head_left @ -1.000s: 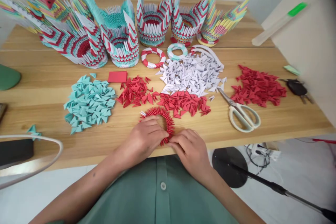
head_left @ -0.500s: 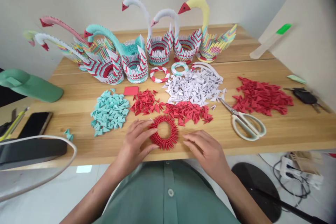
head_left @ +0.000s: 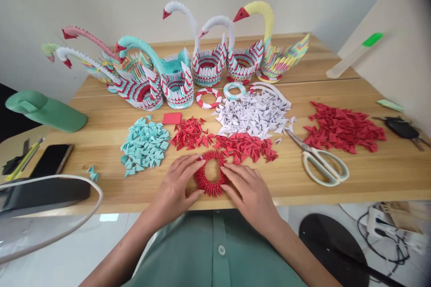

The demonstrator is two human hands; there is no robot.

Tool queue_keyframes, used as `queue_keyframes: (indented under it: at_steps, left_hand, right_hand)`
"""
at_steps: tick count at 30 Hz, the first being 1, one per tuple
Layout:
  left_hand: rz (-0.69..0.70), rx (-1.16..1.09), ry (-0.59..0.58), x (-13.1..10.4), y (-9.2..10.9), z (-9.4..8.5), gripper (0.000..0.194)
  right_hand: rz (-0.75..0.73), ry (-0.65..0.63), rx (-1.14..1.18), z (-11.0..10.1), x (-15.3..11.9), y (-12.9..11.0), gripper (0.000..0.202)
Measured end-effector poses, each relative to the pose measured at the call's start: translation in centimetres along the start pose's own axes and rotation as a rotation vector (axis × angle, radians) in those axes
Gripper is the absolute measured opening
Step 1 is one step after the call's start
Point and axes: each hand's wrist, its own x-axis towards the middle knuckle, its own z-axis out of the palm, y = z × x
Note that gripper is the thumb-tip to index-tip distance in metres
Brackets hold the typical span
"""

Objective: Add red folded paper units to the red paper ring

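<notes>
A red ring of folded paper pieces (head_left: 212, 186) lies flat near the table's front edge. My left hand (head_left: 177, 188) grips its left side, fingers at the upper left and thumb at the lower left. On the opposite side my right hand (head_left: 249, 193) has its fingers and thumb against the ring's right rim. Just behind the ring are red paper triangles (head_left: 247, 147), and a smaller red heap (head_left: 189, 133) lies to their left. A turquoise pile (head_left: 144, 147) sits beyond my left hand. White triangles (head_left: 252, 114) are heaped farther back.
Several paper swans (head_left: 177, 85) stand along the back. Scissors (head_left: 323, 166) and a large red pile (head_left: 343, 128) are at the right, with keys (head_left: 402, 128) beyond. A green bottle (head_left: 47, 111), a phone (head_left: 52, 161) and a white cable (head_left: 84, 222) are at the left.
My right hand has moved left and now touches the ring's right side. My left hand stays at the ring. The whole view has shifted slightly.
</notes>
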Motion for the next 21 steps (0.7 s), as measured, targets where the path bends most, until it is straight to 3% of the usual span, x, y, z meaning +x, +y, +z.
queue_keyframes:
  at_steps: [4,10,17,21]
  left_hand:
    - [-0.018,-0.008,0.015,-0.3,-0.5,-0.6,0.058]
    - [-0.056,-0.092,0.116,-0.7,-0.8,-0.7,0.047]
    - [-0.08,-0.151,0.183,-0.9,-1.0,-0.6,0.035]
    - [-0.075,-0.156,0.211,-0.9,-0.9,-0.6,0.027]
  right_hand:
    - [-0.007,0.055,0.048,-0.4,0.0,0.5,0.028]
    - [0.137,0.229,-0.044,-2.8,-0.4,4.0,0.022]
    - [0.098,0.051,-0.257,-2.8,1.2,4.4,0.018]
    - [0.039,0.035,-0.327,-2.9,1.2,3.9,0.018]
